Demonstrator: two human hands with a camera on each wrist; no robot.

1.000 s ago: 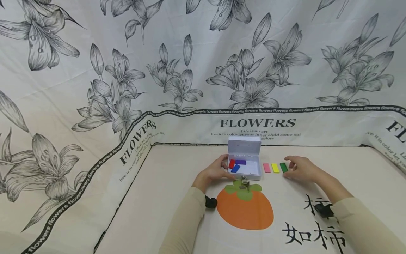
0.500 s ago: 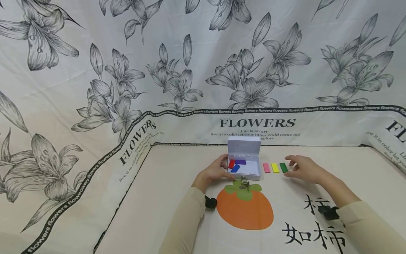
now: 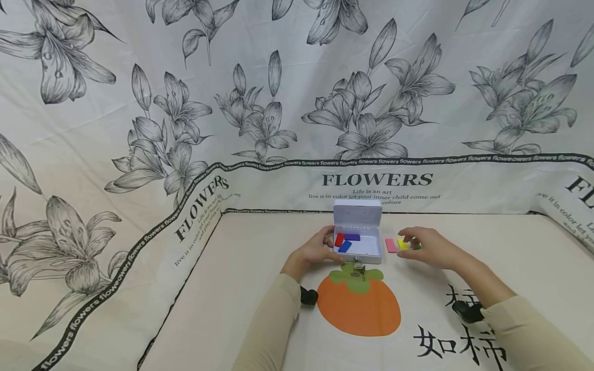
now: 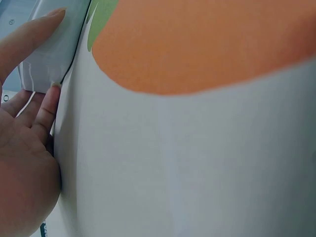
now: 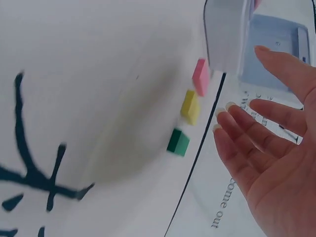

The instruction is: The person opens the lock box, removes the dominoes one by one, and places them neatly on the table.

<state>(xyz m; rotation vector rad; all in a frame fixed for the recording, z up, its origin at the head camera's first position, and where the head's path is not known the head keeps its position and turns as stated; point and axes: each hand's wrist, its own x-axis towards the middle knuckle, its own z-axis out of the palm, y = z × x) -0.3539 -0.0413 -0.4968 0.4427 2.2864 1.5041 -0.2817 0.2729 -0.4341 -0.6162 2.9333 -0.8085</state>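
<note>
An open white metal box [image 3: 371, 247] stands on the table, its lid raised at the back. Inside lie a red block [image 3: 340, 239], a blue block [image 3: 345, 246] and a purple block [image 3: 352, 237]. My left hand [image 3: 315, 247] grips the box's left end, thumb along the front wall and fingers at the side, as the left wrist view shows. To the right of the box, a pink block [image 5: 200, 77], a yellow block [image 5: 189, 107] and a green block [image 5: 177, 142] form a row. Above them hovers my right hand [image 3: 431, 246], fingers parted and holding nothing, partly hiding the green one in the head view.
The tablecloth bears a printed orange persimmon [image 3: 359, 309] in front of the box and black characters [image 3: 459, 345] at the right front. A floral curtain [image 3: 260, 113] encloses the back and left side of the table.
My right hand has shifted left, from beside the green block to over the yellow and green ones. The left hand, the box and the blocks stay put.
</note>
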